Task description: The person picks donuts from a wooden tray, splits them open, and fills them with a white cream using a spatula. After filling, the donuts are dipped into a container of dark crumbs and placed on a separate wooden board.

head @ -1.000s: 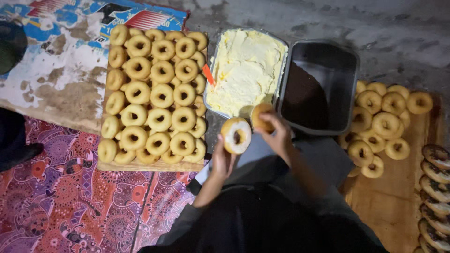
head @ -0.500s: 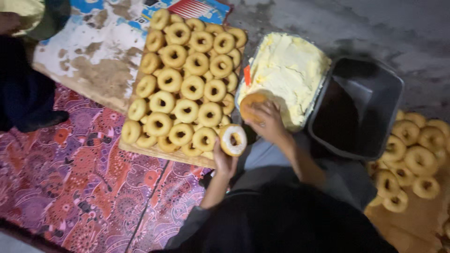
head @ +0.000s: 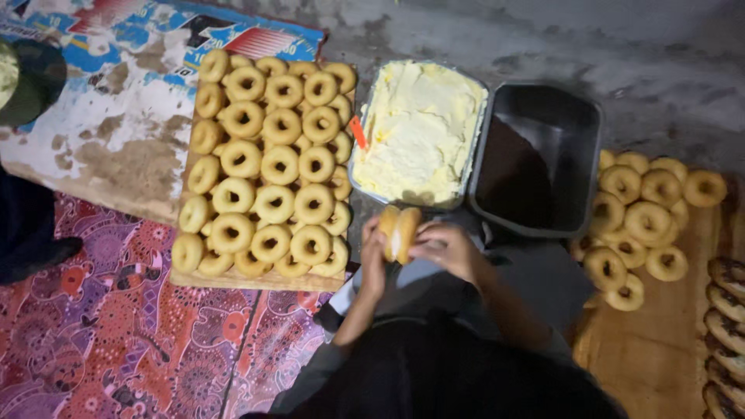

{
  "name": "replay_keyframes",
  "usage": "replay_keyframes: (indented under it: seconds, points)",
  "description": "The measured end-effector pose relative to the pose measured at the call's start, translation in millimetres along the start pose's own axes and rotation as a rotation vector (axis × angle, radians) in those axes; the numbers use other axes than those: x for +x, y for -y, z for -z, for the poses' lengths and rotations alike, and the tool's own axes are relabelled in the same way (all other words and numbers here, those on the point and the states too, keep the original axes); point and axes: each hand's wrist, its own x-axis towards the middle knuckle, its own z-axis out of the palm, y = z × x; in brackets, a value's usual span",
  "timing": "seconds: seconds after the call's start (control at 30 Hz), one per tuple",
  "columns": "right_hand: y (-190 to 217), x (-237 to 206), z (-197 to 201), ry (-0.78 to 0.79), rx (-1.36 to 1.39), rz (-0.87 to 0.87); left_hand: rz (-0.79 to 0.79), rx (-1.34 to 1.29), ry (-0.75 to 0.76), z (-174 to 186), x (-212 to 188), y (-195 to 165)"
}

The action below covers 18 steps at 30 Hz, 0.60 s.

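Both hands clasp 1 split doughnut (head: 399,232), halves pressed together, pale filling line between. Left hand (head: 372,260) grips its near side; right hand (head: 446,250) grips far side with fingers curled. Doughnut sits just below cream tub (head: 420,132). Left of tub: board of plain doughnuts (head: 268,167). Right of tub: dark bin (head: 539,159), then more doughnuts (head: 644,221).

Patterned red mat (head: 116,334), painted board (head: 101,116), perhaps glazed pastries (head: 725,326) far right.

Head camera, seemingly straight down, fairly near.
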Motion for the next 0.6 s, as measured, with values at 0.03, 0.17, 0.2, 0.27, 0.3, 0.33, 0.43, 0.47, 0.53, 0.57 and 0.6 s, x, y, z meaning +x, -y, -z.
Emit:
replay_keyframes:
  seconds: [0.03,0.17,0.2,0.27,0.3,0.33,0.43,0.47,0.53,0.57,0.6]
  points:
    - [-3,-4,0,0.013,0.221,-0.318,-0.135,0.236,0.044,-2,-1,-4]
    - [-12,-9,-6,-0.304,0.772,-0.217,-0.369,0.625,0.175,-19,-4,-19]
    - [-14,-10,-9,-0.388,0.622,-0.120,-0.359,0.583,0.192,-24,-2,-20]
    - [-14,-13,-13,-0.486,0.207,0.116,-0.059,0.183,0.160,-32,0,-20]
    - [-13,-16,-12,-0.501,-0.057,0.252,0.095,-0.014,0.142,-34,-1,-20]
    - [-12,-19,-12,-0.511,-0.323,0.385,0.216,-0.203,0.123,-35,-1,-19]
    - [0,-26,-5,-0.621,-0.426,0.260,0.457,-0.603,0.072,-32,-6,-17]
    - [6,-26,-1,-0.595,-0.454,0.374,0.445,-0.626,0.066,-30,-7,-18]
    - [18,-28,3,-0.527,-0.506,0.596,0.438,-0.684,0.069,-30,-7,-21]
    - [23,-26,5,-0.455,-0.548,0.615,0.450,-0.713,0.074,-29,-6,-23]
    - [28,-26,4,-0.386,-0.590,0.639,0.458,-0.740,0.085,-30,-5,-26]
